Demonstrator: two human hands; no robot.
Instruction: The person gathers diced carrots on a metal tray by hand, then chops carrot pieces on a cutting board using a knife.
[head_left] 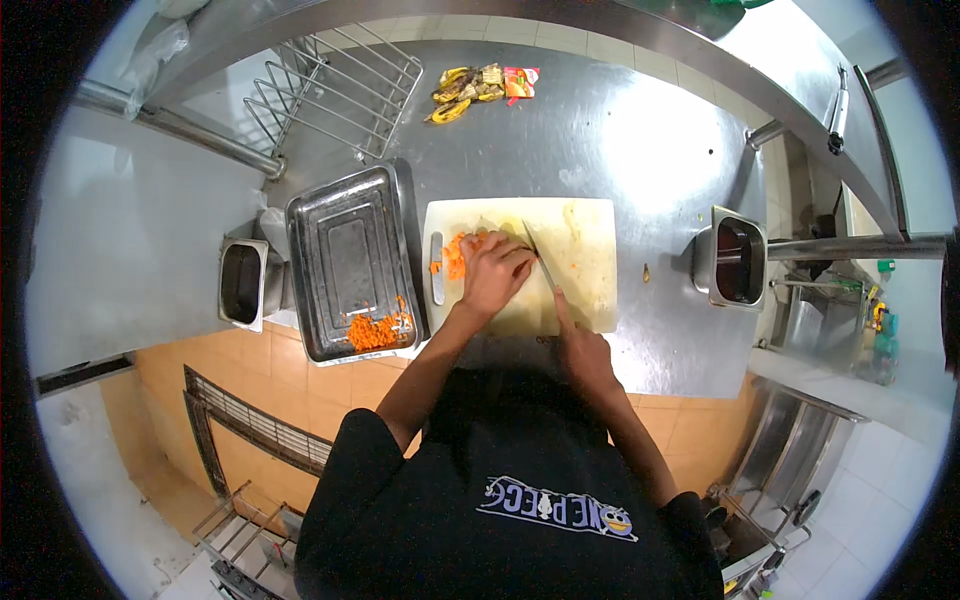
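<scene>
A white cutting board (pixel 590 218) lies on the steel table in front of me. My right hand (pixel 588 355) is closed round the handle of a knife (pixel 546 268), whose blade points away and slightly left over the board. Close to the left side of the blade, my left hand (pixel 497 272) rests over the board with its fingers bent together. Whatever is under those fingertips is hidden. Small pieces of orange carrot (pixel 455 262) lie beside and partly beneath the left hand, near the board's handle slot. A steel tray (pixel 345 250) left of the board holds chopped carrot (pixel 374 332) in its near corner.
Dark and yellow peels (pixel 468 90) and a red packet (pixel 521 82) lie at the far side. A wire rack (pixel 340 90) stands far left. Steel containers hang at the left (pixel 243 284) and right (pixel 738 258) edges. A shelf bar (pixel 600 20) crosses overhead.
</scene>
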